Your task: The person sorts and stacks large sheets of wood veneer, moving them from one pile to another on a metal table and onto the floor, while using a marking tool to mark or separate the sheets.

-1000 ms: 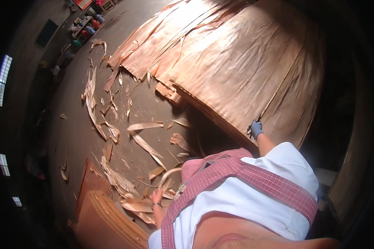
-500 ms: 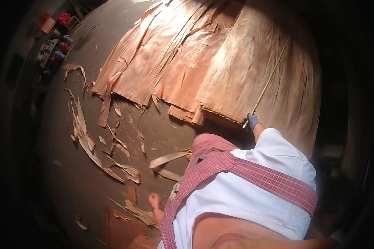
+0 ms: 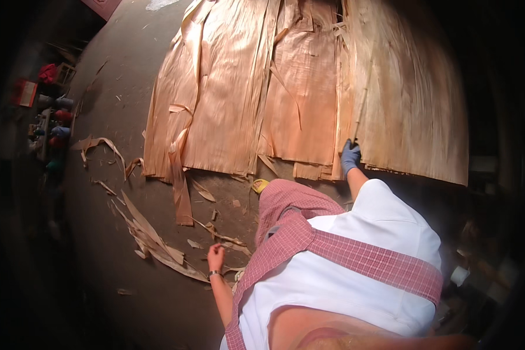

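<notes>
My right hand [image 3: 351, 157], in a blue-grey glove, is closed around the lower end of a long thin bamboo stick [image 3: 362, 107]. The stick points away from me over the pale stack of wood veneer sheets [image 3: 411, 116] on the right. My left hand [image 3: 216, 255] is bare, with a band on its wrist. It hangs low at my left side with the fingers loosely curled and nothing visible in them. Ahead of me lie more reddish veneer sheets [image 3: 227, 111], with torn strips hanging over their near edge.
Curled veneer scraps [image 3: 151, 236] litter the floor at the left. A yellow shoe [image 3: 259, 185] shows near the stack's edge. Coloured spools or bottles [image 3: 59, 125] stand on a rack at the far left. A white cup-like object [image 3: 459, 275] is at the right.
My view has turned, and the stacks now stand more upright in it. My right hand still grips the stick, now near the boundary between the reddish and pale sheets. My left forearm shows more.
</notes>
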`<move>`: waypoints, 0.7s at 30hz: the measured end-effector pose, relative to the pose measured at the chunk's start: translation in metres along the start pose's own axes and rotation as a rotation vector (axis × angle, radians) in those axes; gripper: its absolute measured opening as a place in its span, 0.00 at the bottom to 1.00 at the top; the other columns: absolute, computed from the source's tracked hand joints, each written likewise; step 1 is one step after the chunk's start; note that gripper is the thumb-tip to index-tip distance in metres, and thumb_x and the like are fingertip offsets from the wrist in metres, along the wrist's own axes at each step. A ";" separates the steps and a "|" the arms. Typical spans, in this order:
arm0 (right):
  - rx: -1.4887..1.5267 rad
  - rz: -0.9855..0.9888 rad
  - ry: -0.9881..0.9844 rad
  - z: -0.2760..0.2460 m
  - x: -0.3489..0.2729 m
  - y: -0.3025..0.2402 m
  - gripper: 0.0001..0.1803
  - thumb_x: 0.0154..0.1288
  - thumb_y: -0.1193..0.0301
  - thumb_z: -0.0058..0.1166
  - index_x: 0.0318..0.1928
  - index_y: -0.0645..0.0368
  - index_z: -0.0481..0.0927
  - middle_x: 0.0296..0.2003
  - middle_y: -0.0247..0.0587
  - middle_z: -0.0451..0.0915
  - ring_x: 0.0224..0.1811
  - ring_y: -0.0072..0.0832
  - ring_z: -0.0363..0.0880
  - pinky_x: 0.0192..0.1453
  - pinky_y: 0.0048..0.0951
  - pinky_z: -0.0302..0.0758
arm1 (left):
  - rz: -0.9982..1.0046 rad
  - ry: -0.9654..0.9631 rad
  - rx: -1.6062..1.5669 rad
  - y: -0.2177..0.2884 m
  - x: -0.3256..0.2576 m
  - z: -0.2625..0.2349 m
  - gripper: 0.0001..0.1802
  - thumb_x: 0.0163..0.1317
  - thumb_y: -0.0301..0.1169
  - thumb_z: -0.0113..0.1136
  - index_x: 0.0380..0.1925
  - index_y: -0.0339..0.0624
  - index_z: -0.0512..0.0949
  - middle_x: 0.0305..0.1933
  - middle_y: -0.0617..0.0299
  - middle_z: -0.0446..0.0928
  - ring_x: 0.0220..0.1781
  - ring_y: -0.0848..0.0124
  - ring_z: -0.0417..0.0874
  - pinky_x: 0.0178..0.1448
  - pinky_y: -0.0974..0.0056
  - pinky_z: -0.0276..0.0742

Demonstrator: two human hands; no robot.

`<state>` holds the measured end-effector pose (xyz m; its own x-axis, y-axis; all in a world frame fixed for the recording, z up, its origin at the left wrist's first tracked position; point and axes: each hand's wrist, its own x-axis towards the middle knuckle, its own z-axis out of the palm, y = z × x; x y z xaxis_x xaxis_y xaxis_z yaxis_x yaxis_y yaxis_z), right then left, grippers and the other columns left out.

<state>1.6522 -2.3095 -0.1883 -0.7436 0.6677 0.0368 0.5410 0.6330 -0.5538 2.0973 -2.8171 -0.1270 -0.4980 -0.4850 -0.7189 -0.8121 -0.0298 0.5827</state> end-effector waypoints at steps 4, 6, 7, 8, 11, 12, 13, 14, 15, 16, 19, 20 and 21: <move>0.008 0.001 -0.239 0.055 -0.101 -0.141 0.25 0.63 0.47 0.51 0.39 0.60 0.79 0.35 0.55 0.82 0.39 0.50 0.81 0.42 0.44 0.76 | -0.069 -0.112 0.148 -0.025 0.048 -0.086 0.16 0.59 0.30 0.59 0.47 0.39 0.76 0.31 0.65 0.79 0.30 0.75 0.78 0.32 0.69 0.74; 0.043 0.001 -0.265 0.081 -0.137 -0.173 0.25 0.63 0.48 0.52 0.37 0.60 0.79 0.33 0.54 0.82 0.38 0.49 0.82 0.41 0.43 0.75 | -0.093 -0.104 -0.018 0.004 0.086 -0.126 0.15 0.60 0.30 0.59 0.47 0.41 0.76 0.32 0.65 0.79 0.30 0.75 0.79 0.30 0.69 0.74; 0.073 -0.014 -0.262 0.100 -0.158 -0.183 0.25 0.63 0.48 0.53 0.37 0.60 0.79 0.32 0.53 0.82 0.37 0.48 0.82 0.40 0.42 0.75 | -0.157 -0.082 -0.017 0.017 0.106 -0.149 0.13 0.60 0.29 0.57 0.46 0.42 0.76 0.33 0.65 0.78 0.30 0.76 0.79 0.28 0.70 0.74; 0.099 -0.032 -0.268 0.121 -0.182 -0.194 0.24 0.63 0.48 0.54 0.36 0.61 0.79 0.31 0.52 0.82 0.36 0.47 0.82 0.39 0.42 0.75 | -0.212 -0.100 -0.050 0.023 0.130 -0.172 0.13 0.60 0.29 0.57 0.46 0.42 0.76 0.34 0.65 0.78 0.30 0.76 0.79 0.28 0.70 0.74; 0.138 -0.030 -0.488 0.160 -0.281 -0.255 0.24 0.63 0.50 0.55 0.35 0.63 0.78 0.29 0.52 0.81 0.33 0.47 0.81 0.38 0.41 0.74 | -0.322 -0.140 -0.034 0.014 0.207 -0.253 0.14 0.60 0.29 0.57 0.47 0.41 0.77 0.34 0.65 0.79 0.29 0.76 0.79 0.30 0.70 0.75; 0.126 -0.045 -0.484 0.161 -0.316 -0.278 0.24 0.63 0.51 0.55 0.36 0.63 0.78 0.30 0.52 0.81 0.35 0.47 0.81 0.38 0.41 0.75 | -0.259 -0.153 0.001 0.020 0.238 -0.277 0.14 0.60 0.30 0.57 0.46 0.41 0.77 0.34 0.65 0.79 0.30 0.75 0.79 0.31 0.69 0.76; 0.044 -0.073 -0.471 0.173 -0.349 -0.282 0.23 0.63 0.51 0.56 0.37 0.62 0.78 0.31 0.53 0.82 0.36 0.48 0.81 0.40 0.42 0.75 | -0.194 -0.167 0.036 0.024 0.268 -0.304 0.14 0.60 0.30 0.58 0.45 0.41 0.78 0.34 0.64 0.80 0.31 0.74 0.80 0.33 0.69 0.76; -0.026 -0.123 -0.460 0.193 -0.380 -0.296 0.23 0.62 0.51 0.56 0.39 0.62 0.79 0.33 0.53 0.82 0.38 0.49 0.81 0.41 0.43 0.76 | -0.117 -0.167 0.052 0.031 0.306 -0.330 0.14 0.59 0.31 0.58 0.45 0.40 0.78 0.34 0.63 0.80 0.32 0.74 0.80 0.34 0.68 0.77; -0.019 -0.222 -0.388 0.201 -0.423 -0.306 0.23 0.62 0.52 0.56 0.40 0.62 0.79 0.34 0.55 0.82 0.39 0.50 0.81 0.43 0.43 0.76 | -0.058 -0.090 0.142 0.031 0.339 -0.352 0.13 0.58 0.30 0.58 0.42 0.39 0.79 0.35 0.59 0.82 0.34 0.71 0.82 0.40 0.67 0.78; -0.018 -0.324 -0.294 0.203 -0.457 -0.319 0.23 0.62 0.53 0.57 0.42 0.62 0.78 0.36 0.56 0.82 0.41 0.51 0.81 0.44 0.44 0.77 | 0.021 -0.081 0.157 0.042 0.373 -0.373 0.13 0.57 0.30 0.58 0.42 0.38 0.79 0.35 0.58 0.82 0.35 0.70 0.83 0.41 0.66 0.78; -0.102 -0.221 -0.445 0.195 -0.531 -0.359 0.20 0.62 0.55 0.56 0.43 0.60 0.78 0.36 0.55 0.82 0.40 0.50 0.81 0.43 0.44 0.77 | 0.167 -0.119 0.215 0.077 0.435 -0.422 0.13 0.58 0.31 0.58 0.41 0.38 0.79 0.37 0.55 0.83 0.38 0.67 0.84 0.46 0.63 0.78; -0.119 -0.185 -0.510 0.194 -0.554 -0.365 0.19 0.63 0.57 0.56 0.43 0.59 0.78 0.36 0.54 0.82 0.40 0.50 0.81 0.42 0.43 0.77 | 0.190 -0.127 0.224 0.092 0.448 -0.440 0.13 0.58 0.31 0.58 0.41 0.38 0.79 0.37 0.55 0.83 0.38 0.66 0.84 0.46 0.63 0.78; -0.123 -0.162 -0.531 0.193 -0.572 -0.370 0.18 0.63 0.57 0.56 0.43 0.59 0.78 0.36 0.54 0.82 0.39 0.50 0.81 0.42 0.43 0.77 | 0.212 -0.132 0.231 0.105 0.458 -0.454 0.13 0.58 0.31 0.58 0.41 0.39 0.79 0.36 0.55 0.83 0.39 0.66 0.84 0.46 0.63 0.78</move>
<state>1.8012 -3.0014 -0.1646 -0.8992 0.2902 -0.3276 0.4220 0.7731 -0.4735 1.9214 -3.4388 -0.2229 -0.6857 -0.3413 -0.6429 -0.7265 0.2653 0.6339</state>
